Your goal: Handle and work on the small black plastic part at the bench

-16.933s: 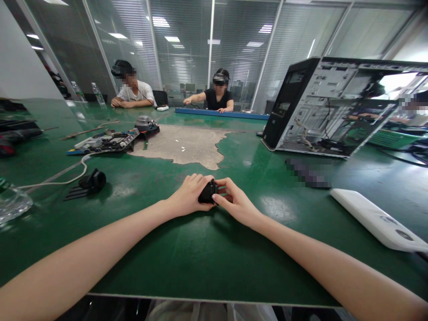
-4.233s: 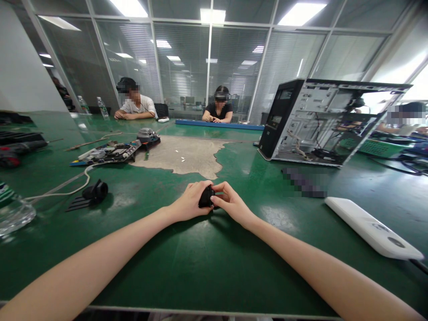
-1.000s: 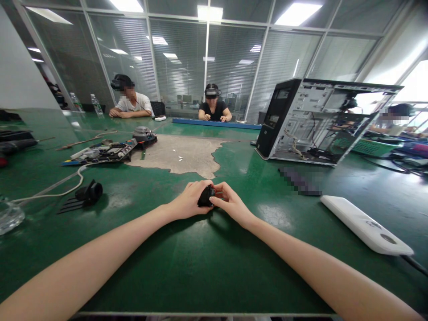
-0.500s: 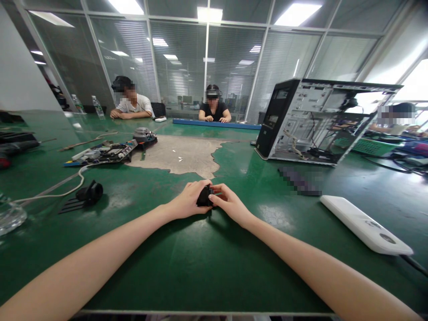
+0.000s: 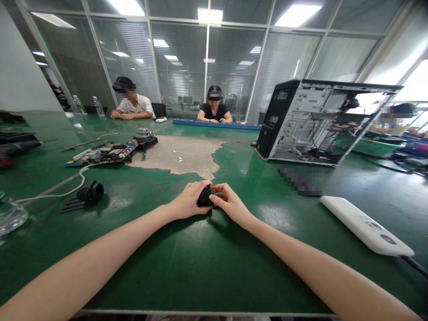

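Observation:
Between my hands, low over the green table (image 5: 214, 267), is a small black blocky part (image 5: 204, 196); its exact kind does not show. My left hand (image 5: 187, 200) wraps round its left side, thumb and fingers closed on it. From the right, the fingertips and thumb of my right hand (image 5: 229, 200) pinch its edge. Much of the part is hidden behind fingers. To the left lies another black plastic piece (image 5: 91, 194) with a round end and flat prongs.
A circuit board (image 5: 103, 154) with cables lies at left, near a clear bottle (image 5: 11, 216). At right stand an opened computer case (image 5: 301, 120), a blurred-out dark object (image 5: 299, 182) and a white power strip (image 5: 368, 225). Two people (image 5: 214, 109) sit across the table, another at far right.
Both my hands keep nearly the same place and grip on the black part. The view has shifted very slightly. The person opposite has raised their head a little.

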`<control>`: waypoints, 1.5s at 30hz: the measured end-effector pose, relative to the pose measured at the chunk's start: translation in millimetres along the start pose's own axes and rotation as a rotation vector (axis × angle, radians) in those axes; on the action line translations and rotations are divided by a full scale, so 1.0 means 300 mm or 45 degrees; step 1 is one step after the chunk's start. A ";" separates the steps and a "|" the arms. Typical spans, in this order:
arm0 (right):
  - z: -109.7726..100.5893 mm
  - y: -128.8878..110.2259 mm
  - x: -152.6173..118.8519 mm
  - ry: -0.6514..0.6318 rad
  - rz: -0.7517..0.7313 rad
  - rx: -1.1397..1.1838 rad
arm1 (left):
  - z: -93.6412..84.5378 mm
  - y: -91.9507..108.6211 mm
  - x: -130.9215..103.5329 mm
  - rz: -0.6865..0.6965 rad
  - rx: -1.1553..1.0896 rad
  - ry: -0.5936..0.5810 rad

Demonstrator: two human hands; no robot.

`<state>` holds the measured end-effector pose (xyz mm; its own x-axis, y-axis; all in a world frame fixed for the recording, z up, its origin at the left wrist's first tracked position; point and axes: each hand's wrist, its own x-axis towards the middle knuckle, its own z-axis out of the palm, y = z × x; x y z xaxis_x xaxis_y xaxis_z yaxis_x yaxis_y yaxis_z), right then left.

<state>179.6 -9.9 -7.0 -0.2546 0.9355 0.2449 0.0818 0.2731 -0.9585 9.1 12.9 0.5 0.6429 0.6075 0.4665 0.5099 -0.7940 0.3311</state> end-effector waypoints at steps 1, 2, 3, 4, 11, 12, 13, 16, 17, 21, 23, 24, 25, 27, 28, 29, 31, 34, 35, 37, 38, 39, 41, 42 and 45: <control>-0.001 0.000 0.001 -0.005 0.010 -0.011 | 0.000 0.001 0.000 -0.004 -0.001 -0.001; -0.002 -0.001 0.001 -0.019 0.011 -0.023 | -0.001 0.002 -0.001 -0.008 -0.002 0.000; -0.003 -0.003 0.001 -0.035 0.001 -0.033 | -0.001 0.003 -0.001 -0.013 -0.003 -0.003; -0.003 -0.005 0.000 -0.048 -0.018 -0.041 | -0.002 0.003 -0.001 -0.017 -0.004 -0.006; -0.002 -0.011 -0.009 -0.045 -0.085 -0.014 | 0.001 -0.002 -0.004 0.013 0.004 0.018; -0.001 -0.009 -0.009 -0.039 -0.087 -0.011 | 0.003 -0.004 -0.004 0.015 0.008 0.023; 0.000 -0.007 -0.009 -0.035 -0.090 -0.011 | 0.004 -0.006 -0.004 0.015 0.011 0.024; 0.001 0.001 -0.007 -0.038 -0.083 -0.014 | 0.005 -0.007 -0.003 0.018 0.014 0.015; 0.001 0.002 -0.006 -0.036 -0.074 -0.017 | 0.005 -0.007 -0.002 0.017 0.014 0.012; 0.001 0.002 -0.002 0.006 -0.016 -0.042 | 0.003 -0.004 -0.001 0.005 0.020 0.004; 0.000 -0.001 0.000 -0.001 0.002 -0.062 | 0.003 -0.002 -0.001 0.004 0.025 0.007; -0.001 -0.003 -0.001 -0.015 0.000 -0.070 | 0.003 -0.002 -0.001 0.006 0.026 0.009; -0.002 -0.006 -0.001 -0.029 -0.010 -0.076 | 0.003 -0.002 -0.001 0.008 0.026 0.009; -0.003 -0.011 -0.005 -0.051 -0.051 -0.074 | 0.003 -0.003 -0.003 0.013 0.027 0.007; -0.003 -0.014 -0.008 -0.057 -0.075 -0.067 | 0.003 -0.003 -0.003 0.014 0.027 0.008; -0.002 -0.017 -0.011 -0.058 -0.095 -0.058 | 0.004 -0.004 -0.004 0.014 0.027 0.009; 0.000 -0.021 -0.017 -0.051 -0.118 -0.038 | 0.005 -0.006 -0.005 0.014 0.023 0.012; 0.005 -0.021 -0.019 -0.035 -0.122 -0.033 | 0.007 -0.007 -0.005 0.012 0.020 0.018; 0.006 -0.019 -0.018 -0.033 -0.119 -0.038 | 0.008 -0.007 -0.004 0.011 0.022 0.023; 0.007 -0.014 -0.014 -0.021 -0.105 -0.050 | 0.008 -0.006 -0.004 0.009 0.025 0.030; 0.006 -0.011 -0.011 -0.009 -0.091 -0.056 | 0.007 -0.005 -0.005 0.008 0.025 0.024; 0.006 -0.009 -0.008 0.005 -0.075 -0.061 | 0.006 -0.003 -0.005 0.007 0.024 0.016; 0.004 -0.006 -0.004 0.023 -0.042 -0.074 | 0.004 -0.001 -0.004 0.009 0.024 0.003; 0.003 -0.006 -0.003 0.022 -0.030 -0.085 | 0.003 0.000 -0.004 0.010 0.023 0.001; 0.001 -0.012 -0.005 -0.016 -0.031 -0.121 | 0.001 0.002 -0.004 0.011 0.020 0.014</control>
<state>179.4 -12.4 -4.1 -0.2693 0.9258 0.2653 0.1665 0.3160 -0.9340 8.9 11.9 -0.2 0.6409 0.6003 0.4784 0.5135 -0.7985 0.3141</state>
